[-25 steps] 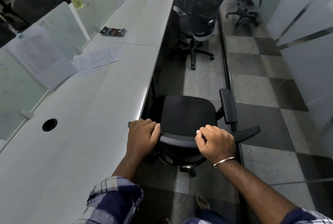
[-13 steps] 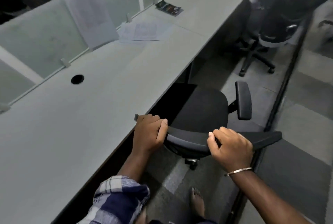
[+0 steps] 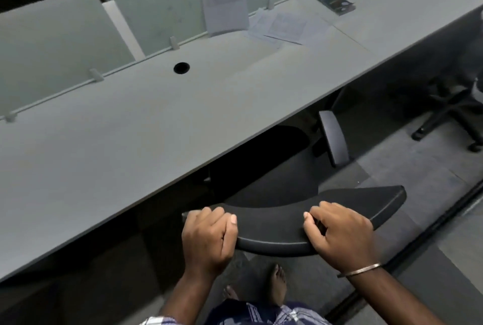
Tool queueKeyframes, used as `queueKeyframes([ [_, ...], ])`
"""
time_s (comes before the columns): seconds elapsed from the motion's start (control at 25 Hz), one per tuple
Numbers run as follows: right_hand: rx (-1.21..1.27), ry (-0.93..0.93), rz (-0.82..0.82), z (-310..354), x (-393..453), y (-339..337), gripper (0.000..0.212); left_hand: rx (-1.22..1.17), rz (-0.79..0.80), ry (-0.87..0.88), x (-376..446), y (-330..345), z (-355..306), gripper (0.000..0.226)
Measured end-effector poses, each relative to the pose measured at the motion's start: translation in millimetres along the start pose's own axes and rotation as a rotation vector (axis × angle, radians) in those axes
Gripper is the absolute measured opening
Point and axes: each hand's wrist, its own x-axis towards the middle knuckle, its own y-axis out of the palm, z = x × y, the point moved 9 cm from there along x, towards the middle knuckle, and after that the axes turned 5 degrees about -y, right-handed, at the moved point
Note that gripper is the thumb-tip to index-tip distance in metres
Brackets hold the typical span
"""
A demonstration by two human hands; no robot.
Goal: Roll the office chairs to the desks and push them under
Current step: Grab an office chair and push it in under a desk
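1. Nearest the camera, a bare foot [image 3: 277, 285] stands on the floor between the two forearms, just behind the chair.
2. The left hand [image 3: 207, 238] has its grip curled over the left end of the chair's backrest top edge [image 3: 274, 228]; the right hand [image 3: 342, 235], with a bangle [image 3: 359, 270] at the wrist, holds the same edge further right. Both grips are wrapped tight on the backrest, neither hand free.
3. That edge runs left to right across the view, roughly parallel to the front edge of the bench [image 3: 130, 141]. The two hands sit about equally near it, so a push should go square.
4. The office chair [image 3: 274, 168] lies straight ahead of the hands, its seat already partly in shadow beneath the bench. The right armrest [image 3: 334, 139] shows just beyond the bench edge; the left one is hidden.
5. My reading: the chair wants a short, even shove forward, minding that the armrest clears the underside.
6. The bench top carries a cable hole [image 3: 181, 67], loose papers [image 3: 282, 28] and a dark booklet [image 3: 334, 4], backed by frosted dividers [image 3: 52, 45].
7. Far right, another chair's wheeled base [image 3: 449, 118] stands on the tiled floor [image 3: 431, 194].
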Motion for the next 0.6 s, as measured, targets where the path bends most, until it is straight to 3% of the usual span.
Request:
queueKeyframes([
  [0.4, 0.122, -0.311, 0.192, 125, -28, 17, 0.035, 0.089, -0.115, -0.325, -116, -84, 79, 0.039],
  [0.6, 0.214, -0.488, 0.439, 212, -46, 37, 0.04, 0.133, -0.198, -0.449, -186, -141, 129, 0.039],
])
